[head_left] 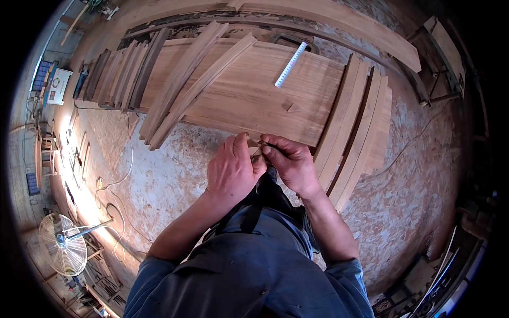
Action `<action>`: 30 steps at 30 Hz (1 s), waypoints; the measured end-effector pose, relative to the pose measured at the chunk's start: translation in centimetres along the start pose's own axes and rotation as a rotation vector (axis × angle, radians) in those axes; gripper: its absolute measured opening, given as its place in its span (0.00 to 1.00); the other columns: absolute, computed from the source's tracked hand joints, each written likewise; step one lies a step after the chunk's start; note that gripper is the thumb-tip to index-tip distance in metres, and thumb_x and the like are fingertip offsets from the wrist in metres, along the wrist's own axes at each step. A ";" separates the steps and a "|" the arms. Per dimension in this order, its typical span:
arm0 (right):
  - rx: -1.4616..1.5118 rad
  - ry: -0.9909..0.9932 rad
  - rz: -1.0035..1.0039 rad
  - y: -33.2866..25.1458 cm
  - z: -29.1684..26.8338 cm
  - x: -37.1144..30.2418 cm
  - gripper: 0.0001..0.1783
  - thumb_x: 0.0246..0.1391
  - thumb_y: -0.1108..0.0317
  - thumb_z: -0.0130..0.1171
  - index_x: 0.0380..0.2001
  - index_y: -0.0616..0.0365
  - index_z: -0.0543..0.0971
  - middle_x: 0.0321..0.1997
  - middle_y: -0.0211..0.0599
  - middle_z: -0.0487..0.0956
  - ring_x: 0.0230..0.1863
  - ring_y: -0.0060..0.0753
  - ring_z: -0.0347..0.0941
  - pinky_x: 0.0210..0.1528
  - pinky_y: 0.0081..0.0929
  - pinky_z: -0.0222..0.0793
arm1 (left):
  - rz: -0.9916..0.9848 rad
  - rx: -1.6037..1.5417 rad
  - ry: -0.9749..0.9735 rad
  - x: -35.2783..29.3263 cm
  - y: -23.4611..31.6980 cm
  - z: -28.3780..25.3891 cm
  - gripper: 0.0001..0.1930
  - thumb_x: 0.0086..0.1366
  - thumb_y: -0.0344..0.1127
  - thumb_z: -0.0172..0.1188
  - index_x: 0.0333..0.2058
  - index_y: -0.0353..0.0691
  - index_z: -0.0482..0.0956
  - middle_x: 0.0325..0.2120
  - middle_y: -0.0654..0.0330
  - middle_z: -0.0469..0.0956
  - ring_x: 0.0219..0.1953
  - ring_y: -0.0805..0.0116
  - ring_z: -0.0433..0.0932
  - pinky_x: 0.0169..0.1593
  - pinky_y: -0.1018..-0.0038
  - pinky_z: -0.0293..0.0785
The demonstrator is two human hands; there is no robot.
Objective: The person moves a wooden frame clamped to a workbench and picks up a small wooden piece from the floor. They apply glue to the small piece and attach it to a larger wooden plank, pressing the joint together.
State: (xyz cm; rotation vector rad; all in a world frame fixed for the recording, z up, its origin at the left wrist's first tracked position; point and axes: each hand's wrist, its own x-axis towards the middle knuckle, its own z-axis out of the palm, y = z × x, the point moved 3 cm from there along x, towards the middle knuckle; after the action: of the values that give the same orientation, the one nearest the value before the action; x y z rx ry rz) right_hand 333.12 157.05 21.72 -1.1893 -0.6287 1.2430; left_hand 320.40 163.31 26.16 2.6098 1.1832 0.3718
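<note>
Close together in front of my body, at the near edge of a wide wooden panel (238, 100), are my left hand (231, 165) and my right hand (290, 163). Both are closed, thumbs and fingertips pinching a small wood-coloured piece (255, 150) between them. The fingers cover most of it, so its exact kind is unclear. On the panel beyond my right hand lie a small wooden offcut (292, 108) and a white ruler (290, 64), set at a slant.
Two long wooden mouldings (183, 79) cross the panel's left part, beside a row of wooden strips (119, 74). Long boards (352, 138) lie along its right end. A beam (339, 24) spans the far side. A fan (62, 244) stands at lower left; cables (130, 148) trail on the floor.
</note>
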 end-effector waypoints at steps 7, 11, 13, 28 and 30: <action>-0.063 0.008 -0.009 0.0 -0.2 0.1 0.14 0.59 0.73 0.59 0.47 0.66 0.78 0.41 0.35 0.81 0.41 0.19 0.74 0.46 0.20 0.71 | -0.018 -0.010 -0.015 0.0 0.2 0.2 0.29 0.52 0.39 0.63 0.51 0.32 0.65 0.37 0.48 0.73 0.36 0.50 0.78 0.34 0.60 0.77; -0.076 0.022 -0.026 0.0 -0.2 0.0 0.14 0.59 0.73 0.59 0.48 0.66 0.78 0.41 0.36 0.82 0.42 0.19 0.74 0.47 0.20 0.71 | 0.033 0.004 0.038 0.1 0.3 0.0 0.29 0.52 0.42 0.62 0.49 0.31 0.66 0.33 0.49 0.72 0.33 0.52 0.77 0.31 0.61 0.76; -0.067 0.020 -0.023 0.0 -0.2 0.1 0.14 0.59 0.73 0.59 0.48 0.66 0.78 0.41 0.36 0.82 0.42 0.19 0.74 0.47 0.20 0.71 | 0.035 0.008 0.039 0.2 0.3 0.0 0.29 0.52 0.42 0.63 0.49 0.31 0.66 0.33 0.49 0.72 0.33 0.52 0.77 0.31 0.61 0.76; -0.079 0.006 0.019 0.4 -0.5 0.3 0.15 0.59 0.72 0.58 0.49 0.66 0.78 0.40 0.36 0.82 0.41 0.19 0.74 0.47 0.20 0.71 | -0.016 -0.008 -0.013 0.3 0.2 0.4 0.29 0.53 0.40 0.64 0.50 0.32 0.65 0.36 0.48 0.73 0.36 0.49 0.78 0.34 0.59 0.77; -0.088 0.009 0.023 0.5 -0.5 0.4 0.15 0.59 0.72 0.58 0.49 0.66 0.78 0.39 0.37 0.82 0.41 0.19 0.75 0.46 0.20 0.71 | -0.019 -0.008 -0.013 0.3 0.2 0.5 0.29 0.53 0.40 0.64 0.50 0.32 0.66 0.36 0.48 0.73 0.36 0.49 0.78 0.34 0.60 0.77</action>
State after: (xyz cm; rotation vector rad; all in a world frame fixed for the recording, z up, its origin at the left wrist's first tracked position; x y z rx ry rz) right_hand 333.51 157.16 21.01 -1.2769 -0.6707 1.2394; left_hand 320.91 163.39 25.83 2.5886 1.1991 0.3546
